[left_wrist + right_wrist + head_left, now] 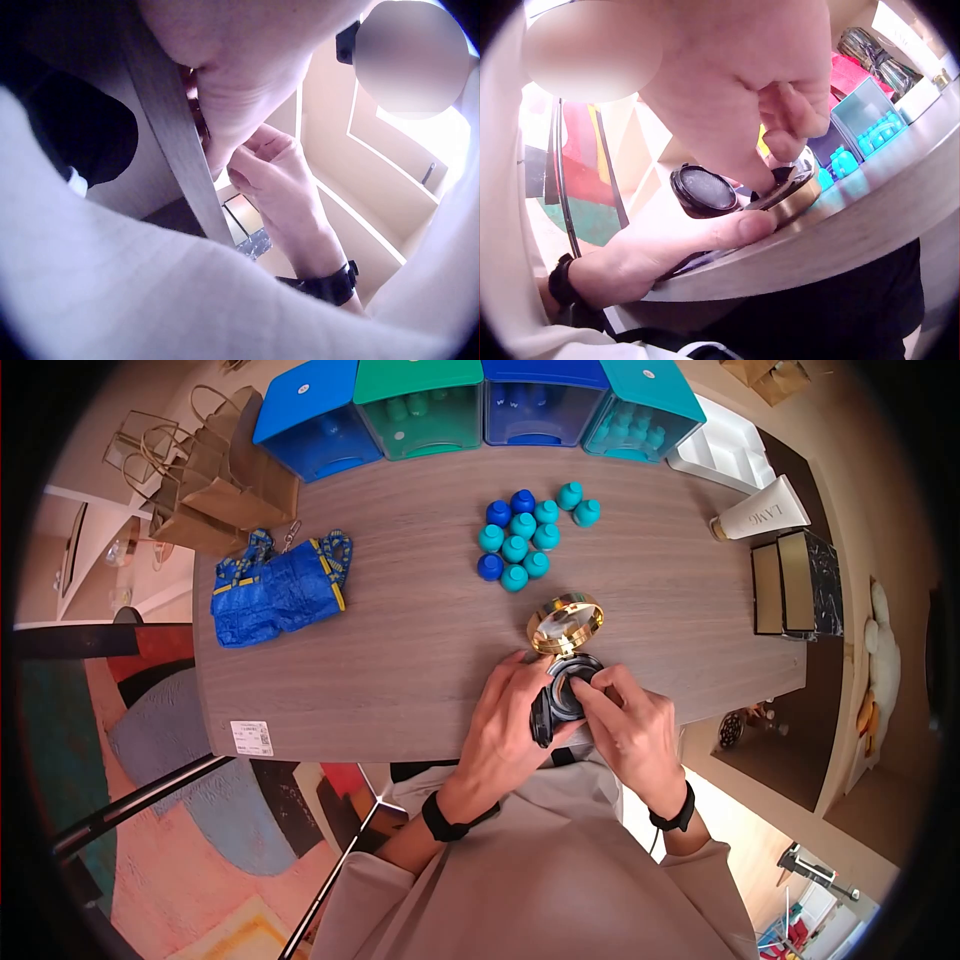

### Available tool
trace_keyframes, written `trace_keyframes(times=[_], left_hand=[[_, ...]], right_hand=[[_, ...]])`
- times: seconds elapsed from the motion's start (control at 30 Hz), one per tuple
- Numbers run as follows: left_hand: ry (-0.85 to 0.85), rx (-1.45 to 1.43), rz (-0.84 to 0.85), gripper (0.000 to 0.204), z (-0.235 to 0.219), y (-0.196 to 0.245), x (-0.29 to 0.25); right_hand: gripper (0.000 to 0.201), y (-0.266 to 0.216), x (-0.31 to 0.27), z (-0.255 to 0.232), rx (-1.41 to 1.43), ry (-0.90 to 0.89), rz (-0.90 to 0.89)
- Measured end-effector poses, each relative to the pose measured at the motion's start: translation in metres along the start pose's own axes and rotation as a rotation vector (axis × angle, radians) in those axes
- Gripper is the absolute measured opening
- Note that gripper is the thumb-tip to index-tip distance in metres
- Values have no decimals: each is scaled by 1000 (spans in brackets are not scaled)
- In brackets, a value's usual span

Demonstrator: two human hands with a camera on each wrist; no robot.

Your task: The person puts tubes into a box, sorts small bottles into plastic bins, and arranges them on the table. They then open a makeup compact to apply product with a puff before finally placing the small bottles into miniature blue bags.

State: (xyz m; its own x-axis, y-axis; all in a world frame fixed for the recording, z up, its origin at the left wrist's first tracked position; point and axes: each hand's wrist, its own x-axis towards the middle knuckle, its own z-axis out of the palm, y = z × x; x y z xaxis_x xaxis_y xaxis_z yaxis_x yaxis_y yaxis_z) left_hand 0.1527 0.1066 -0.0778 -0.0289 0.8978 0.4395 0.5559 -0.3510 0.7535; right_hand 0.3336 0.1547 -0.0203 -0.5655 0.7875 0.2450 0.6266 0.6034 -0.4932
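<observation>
My left hand [505,710] holds a makeup compact close over the table's front edge. The gold mirrored lid [566,624] stands raised at the far side. The compact's round dark pan [566,698] faces up, and a black inner flap [543,720] hangs at its left. In the right wrist view, a mesh-faced disc with a black rim [705,187] shows beside the pan, and the left thumb lies along the gold rim [799,204]. My right hand [635,730] reaches into the pan with one digit, its other fingers bent; I cannot tell whether it pinches anything.
Several small blue and teal bottles [515,548] stand beyond the compact. Coloured bins [420,445] line the back. A blue bag [278,595] and paper bags [225,485] are left; a white tube [765,510], white tray [715,445] and black box [800,585] are right.
</observation>
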Motion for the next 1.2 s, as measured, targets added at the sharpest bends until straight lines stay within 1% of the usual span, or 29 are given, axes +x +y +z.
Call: trace_keyframes(times=[0.13, 0.2, 0.33, 0.43, 0.5, 0.53, 0.6, 0.63, 0.7, 0.73, 0.8, 0.83, 0.87, 0.9, 0.93, 1.0, 1.03, 1.1, 1.13, 1.2], left_hand=[[-4, 1, 27, 86, 0, 1, -1], [-3, 7, 25, 87, 1, 0, -3], [-20, -13, 32, 90, -1, -2, -4], [-17, -16, 16, 91, 1, -2, -5], [-1, -11, 0, 91, 2, -2, -6], [0, -12, -14, 92, 3, -1, -6], [4, -13, -26, 92, 2, 0, -5], [-22, -25, -54, 93, 0, 2, -4], [-50, -39, -83, 94, -1, 3, -4], [-66, -38, -52, 95, -3, 1, -3], [-85, -41, -22, 97, -2, 0, -2], [-56, -31, -7, 96, 0, 0, -2], [-27, -20, 8, 96, 1, 0, -2], [-27, -21, 9, 96, 1, 0, -1], [-31, -18, 10, 95, 1, 0, -1], [-35, -13, 9, 94, 0, -1, -1], [-27, -14, 3, 92, 0, -1, 0], [-20, -15, -5, 91, 0, 1, 0], [-25, -16, -10, 91, -1, 1, 1], [-33, -19, -12, 91, 0, 2, 1]], right_hand=[[23, -2, -1, -3, 67, -28, 70], [19, 0, -1, -6, 166, -70, 119], [17, -2, 2, -12, 172, -94, 125], [16, -7, 5, -13, 186, -63, 123], [17, -7, 7, -7, 156, 17, 107], [17, -6, 5, -4, 155, 17, 107], [20, -2, 1, 1, 103, -45, 71], [20, 0, 1, -2, 104, -46, 68], [24, 4, 1, -14, 86, -124, 24], [24, 4, 3, -20, 85, -124, 26], [25, 5, 9, -29, 17, -105, -44], [25, 5, 11, -29, 16, -105, -42], [26, 6, 14, -28, 27, -86, -77], [27, 5, 16, -26, 39, -67, -113], [27, 5, 17, -22, 39, -67, -114], [25, 5, 18, -13, 13, -118, -188], [25, 5, 18, -12, 15, -119, -191], [19, 5, 16, -11, -83, -162, -220], [19, 5, 16, -13, -82, -163, -219], [15, 4, 16, -18, -179, -231, -189]])
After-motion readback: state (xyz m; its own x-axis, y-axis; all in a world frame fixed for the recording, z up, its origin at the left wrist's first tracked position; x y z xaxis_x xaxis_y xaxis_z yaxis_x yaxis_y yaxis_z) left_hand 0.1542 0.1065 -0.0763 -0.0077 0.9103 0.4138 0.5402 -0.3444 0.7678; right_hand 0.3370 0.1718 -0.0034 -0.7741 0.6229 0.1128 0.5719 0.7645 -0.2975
